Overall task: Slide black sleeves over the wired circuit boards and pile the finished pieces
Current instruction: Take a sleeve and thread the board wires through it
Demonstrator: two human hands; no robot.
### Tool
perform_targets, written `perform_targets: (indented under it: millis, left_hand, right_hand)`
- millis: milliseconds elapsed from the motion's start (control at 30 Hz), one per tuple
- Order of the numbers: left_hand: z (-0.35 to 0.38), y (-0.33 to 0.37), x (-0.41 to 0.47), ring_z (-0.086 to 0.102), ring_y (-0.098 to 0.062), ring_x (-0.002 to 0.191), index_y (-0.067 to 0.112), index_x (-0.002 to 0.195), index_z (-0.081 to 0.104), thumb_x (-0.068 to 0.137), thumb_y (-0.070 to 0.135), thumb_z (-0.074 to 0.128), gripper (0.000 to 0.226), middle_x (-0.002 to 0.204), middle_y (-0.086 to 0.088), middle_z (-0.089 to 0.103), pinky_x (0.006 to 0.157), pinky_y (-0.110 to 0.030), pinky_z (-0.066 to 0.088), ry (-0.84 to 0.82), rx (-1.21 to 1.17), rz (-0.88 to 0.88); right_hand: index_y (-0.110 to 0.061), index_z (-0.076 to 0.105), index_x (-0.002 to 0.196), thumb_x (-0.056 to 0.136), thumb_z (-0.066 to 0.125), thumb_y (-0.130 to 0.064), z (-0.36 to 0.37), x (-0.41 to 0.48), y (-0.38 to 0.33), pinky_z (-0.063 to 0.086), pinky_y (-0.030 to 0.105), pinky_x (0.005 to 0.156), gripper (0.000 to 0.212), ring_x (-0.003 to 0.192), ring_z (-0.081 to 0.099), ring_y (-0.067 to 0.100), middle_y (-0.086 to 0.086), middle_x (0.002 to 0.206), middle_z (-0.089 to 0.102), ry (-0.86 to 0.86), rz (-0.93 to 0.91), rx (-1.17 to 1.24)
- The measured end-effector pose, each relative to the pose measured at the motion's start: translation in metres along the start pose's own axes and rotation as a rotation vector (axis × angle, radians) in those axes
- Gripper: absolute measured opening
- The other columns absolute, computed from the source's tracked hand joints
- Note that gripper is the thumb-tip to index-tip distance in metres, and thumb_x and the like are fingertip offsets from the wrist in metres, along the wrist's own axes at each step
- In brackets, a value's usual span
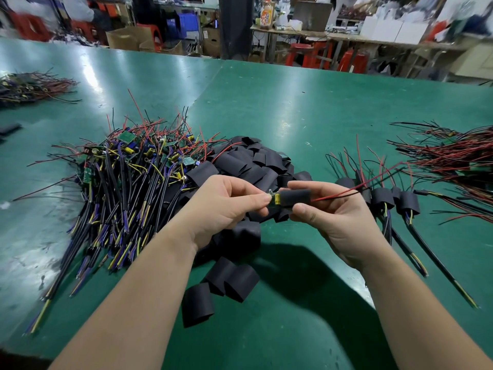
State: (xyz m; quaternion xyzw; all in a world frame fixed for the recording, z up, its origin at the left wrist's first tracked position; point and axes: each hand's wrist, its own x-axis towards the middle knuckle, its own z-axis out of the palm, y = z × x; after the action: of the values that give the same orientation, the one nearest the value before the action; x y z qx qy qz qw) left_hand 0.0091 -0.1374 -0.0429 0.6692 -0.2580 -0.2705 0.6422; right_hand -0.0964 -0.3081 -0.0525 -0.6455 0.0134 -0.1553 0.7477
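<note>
My left hand (pixel 226 206) pinches the end of a circuit board (pixel 274 200) whose yellow part shows between my two hands. My right hand (pixel 333 217) grips a black sleeve (pixel 296 198) that covers most of that board; red and black wires (pixel 344 192) trail out of it to the right. Behind my hands lies a heap of loose black sleeves (pixel 253 161). Left of it is a pile of bare wired boards (pixel 133 166). Several sleeved pieces (pixel 384 198) lie at the right with their cables toward me.
The green table (pixel 266 102) carries more wire bundles at the far left (pixel 34 88) and far right (pixel 458 153). A few sleeves (pixel 218 287) lie near the front edge. Benches, red stools and boxes stand beyond the table.
</note>
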Motion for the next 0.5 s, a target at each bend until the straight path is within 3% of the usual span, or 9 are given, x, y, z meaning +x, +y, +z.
perform_targets:
  millis: [233,500]
  left_hand:
    - [0.0013,-0.0002,0.0005,0.027,-0.004,0.035,0.008,0.073,0.070,0.085,0.010,0.066,0.013,0.061,-0.003,0.066,0.036,-0.012,0.021,0.011,-0.021,0.004]
    - [0.0040,0.0009,0.0000,0.029,-0.004,0.034,0.006,0.073,0.069,0.085,0.009,0.066,0.013,0.057,-0.001,0.065,0.036,-0.011,0.023,0.040,-0.034,0.025]
  right_hand:
    - [-0.017,0.071,0.101,0.063,0.075,-0.023,0.0084,-0.0004,0.0045,0.054,0.025,0.068,0.039,0.074,0.065,0.017,0.009,0.089,0.075,0.063,0.011,-0.012]
    - [-0.030,0.074,0.099,0.066,0.075,-0.018,0.0112,-0.0006,0.0061,0.056,0.027,0.076,0.036,0.075,0.064,0.017,0.006,0.089,0.075,0.053,0.006,-0.059]
